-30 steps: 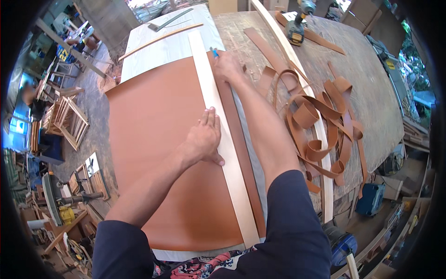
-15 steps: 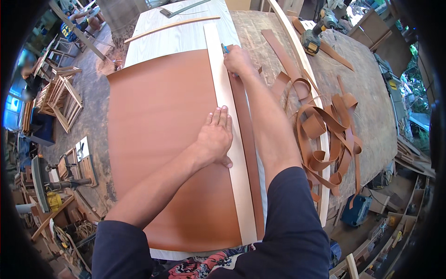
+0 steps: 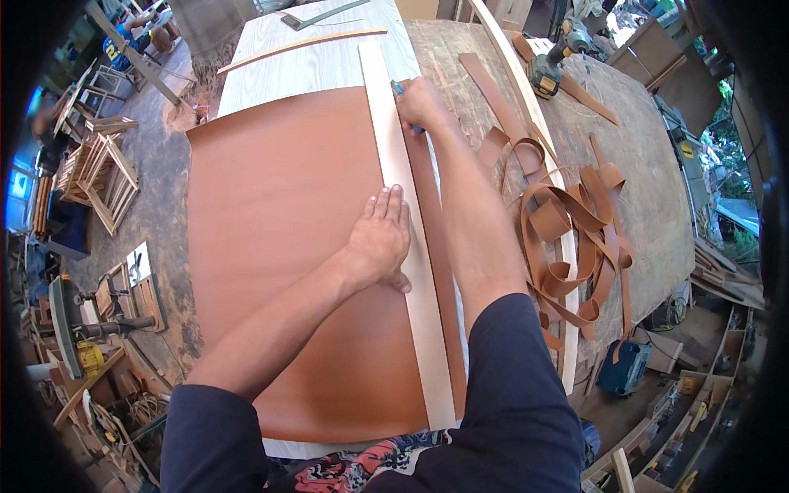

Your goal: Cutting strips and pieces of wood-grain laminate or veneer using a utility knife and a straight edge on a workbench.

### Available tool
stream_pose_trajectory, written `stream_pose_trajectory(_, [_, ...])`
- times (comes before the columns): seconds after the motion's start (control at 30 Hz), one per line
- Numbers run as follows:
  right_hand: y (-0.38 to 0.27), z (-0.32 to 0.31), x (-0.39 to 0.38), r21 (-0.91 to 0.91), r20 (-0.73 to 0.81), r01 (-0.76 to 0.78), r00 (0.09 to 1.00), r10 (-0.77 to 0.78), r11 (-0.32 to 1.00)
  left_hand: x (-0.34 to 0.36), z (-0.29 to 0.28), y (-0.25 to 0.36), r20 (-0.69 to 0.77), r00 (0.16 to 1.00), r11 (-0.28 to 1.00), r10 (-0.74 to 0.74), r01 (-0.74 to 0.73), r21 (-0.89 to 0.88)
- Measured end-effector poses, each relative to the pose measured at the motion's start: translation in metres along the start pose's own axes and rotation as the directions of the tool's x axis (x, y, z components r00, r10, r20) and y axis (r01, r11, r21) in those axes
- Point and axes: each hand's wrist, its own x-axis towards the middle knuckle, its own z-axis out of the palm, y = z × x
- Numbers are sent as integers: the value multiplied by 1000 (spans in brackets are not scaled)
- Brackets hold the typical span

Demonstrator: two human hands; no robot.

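A large brown leather-like sheet (image 3: 279, 205) lies over a pale wood-grain board (image 3: 329, 62). Along its right part runs a long, light wooden strip (image 3: 419, 287), with a narrow band of the same brown material (image 3: 444, 320) showing to its right. My left hand (image 3: 380, 238) presses down with fingers spread, partly on the strip and partly on the sheet. Near the strip's far end, my right hand (image 3: 423, 105) is closed around a blue utility knife (image 3: 398, 87). Only bits of the knife's blue body show; the blade is hidden from view.
Curled brown offcuts (image 3: 567, 238) heap on the worn table at right, across a long wooden slat (image 3: 567, 255). A cordless drill (image 3: 549, 70) stands beyond them. A metal square (image 3: 325, 16) and a thin wooden lath (image 3: 304, 49) lie at the far end. Someone sits far left.
The whole view has shifted slightly. My right hand stays by the far end of the strip, with little visible movement along it; my left hand keeps its place.
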Motion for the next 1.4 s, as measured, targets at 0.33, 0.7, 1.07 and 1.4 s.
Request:
stream_pose_trajectory(0.33, [-29, -35, -62, -138, 103, -50, 993, 65, 989, 0, 1, -1, 22, 1000, 1000, -11, 10, 26])
stream_pose_trajectory(0.7, [-2, -30, -112, -64, 147, -98, 983, 106, 993, 4, 4, -2, 33, 999, 1000, 0, 0, 6])
stream_pose_trajectory(1.07, [1, -32, -178, -95, 135, -78, 987, 91, 992, 3, 9, -3, -3, 1000, 999, -16, 16, -34])
stream_pose_trajectory(1.4, [17, -28, -233, -54, 164, -150, 974, 157, 987, 9, 7, 0, 42, 998, 999, -48, 48, -2])
